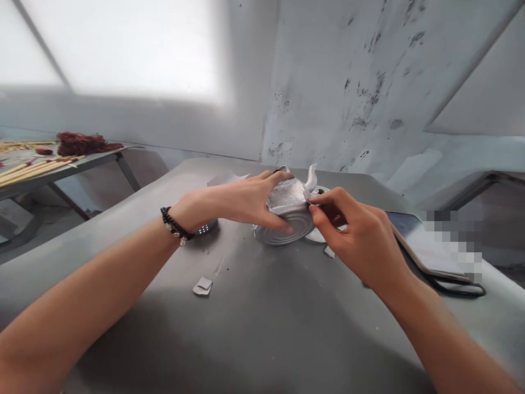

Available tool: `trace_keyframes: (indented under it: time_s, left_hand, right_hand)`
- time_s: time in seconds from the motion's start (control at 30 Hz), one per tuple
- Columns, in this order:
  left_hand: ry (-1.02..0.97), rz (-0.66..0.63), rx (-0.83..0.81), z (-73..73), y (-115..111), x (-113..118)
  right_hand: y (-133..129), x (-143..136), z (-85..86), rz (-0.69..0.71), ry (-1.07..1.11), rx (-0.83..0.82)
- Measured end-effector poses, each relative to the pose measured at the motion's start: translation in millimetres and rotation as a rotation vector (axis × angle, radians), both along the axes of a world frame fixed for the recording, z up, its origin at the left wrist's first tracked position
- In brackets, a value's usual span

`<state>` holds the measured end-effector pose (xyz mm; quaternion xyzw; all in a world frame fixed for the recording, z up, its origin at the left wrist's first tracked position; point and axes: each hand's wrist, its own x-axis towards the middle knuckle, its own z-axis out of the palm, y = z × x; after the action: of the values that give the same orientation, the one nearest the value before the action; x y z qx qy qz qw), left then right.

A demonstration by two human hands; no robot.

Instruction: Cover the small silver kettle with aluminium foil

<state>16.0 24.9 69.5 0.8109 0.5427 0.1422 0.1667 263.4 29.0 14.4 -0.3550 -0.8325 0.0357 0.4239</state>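
A metal tin can (292, 227) lies tilted over the middle of the table, its ringed end facing me. My left hand (258, 200) is wrapped round its side, thumb pressed on the ringed end. At the can's right edge, my right hand (348, 219) pinches a white curling strip (312, 178), whose free end sticks upward. The can's side between my hands looks silvery and rough. Partly hidden behind the right fingers is a round pale item (316, 235) on the table. My left wrist wears a dark beaded bracelet (175, 225).
Small white scraps (203, 286) lie on the grey table (262, 328) in front of my left hand. A tablet-like device (426, 246) rests at the right. Beneath my left forearm is a perforated metal item (207, 227). Another table at left holds dark red fibres (86, 143) and pale sticks.
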Motion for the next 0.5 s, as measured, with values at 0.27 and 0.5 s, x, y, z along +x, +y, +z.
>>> trace_keyframes:
  time_s: [0.27,0.5]
  left_hand:
    - [0.041,0.07,-0.137,10.2,-5,-6]
    - [0.041,-0.08,0.117,7.2,-11,4]
  right_hand:
    - [3,5,-1.1,-0.049,0.017,-0.002]
    - [-7,-8,2.1,-0.058,0.014,-0.022]
